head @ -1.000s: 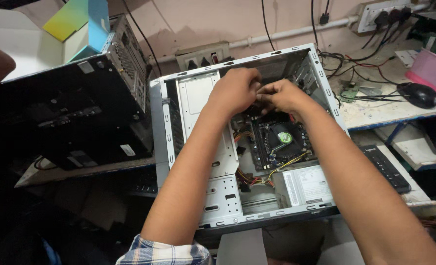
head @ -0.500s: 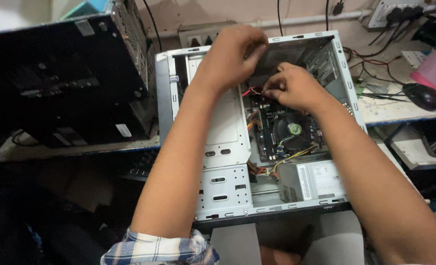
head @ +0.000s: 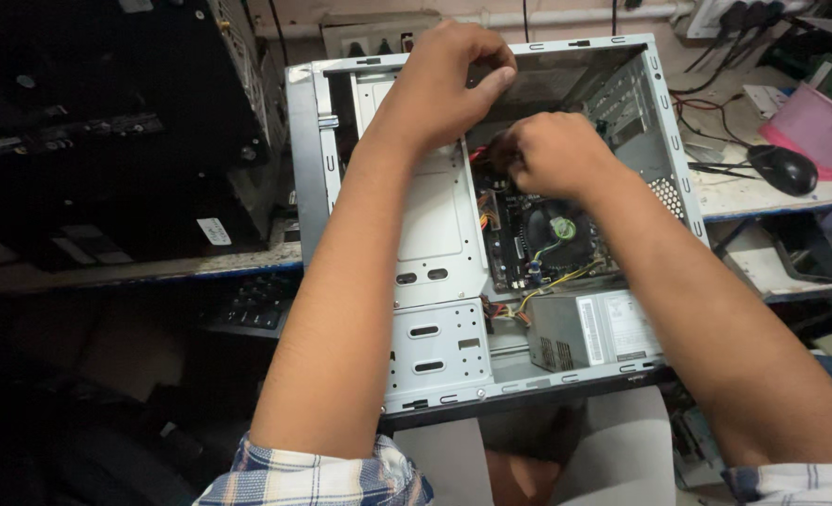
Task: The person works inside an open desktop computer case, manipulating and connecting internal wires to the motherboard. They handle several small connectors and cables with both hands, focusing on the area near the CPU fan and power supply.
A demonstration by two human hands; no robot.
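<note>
Cluttered counter (head: 772,197) carrying an open grey computer case (head: 435,356), white-labelled power supply (head: 594,330) at its near end; left hand (head: 449,80) and right hand (head: 552,155) curled inside, grasp hidden

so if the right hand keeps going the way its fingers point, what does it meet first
Probably the red cables just left of the right hand, then the drive cage inside the open computer case; depth is unclear.
</note>
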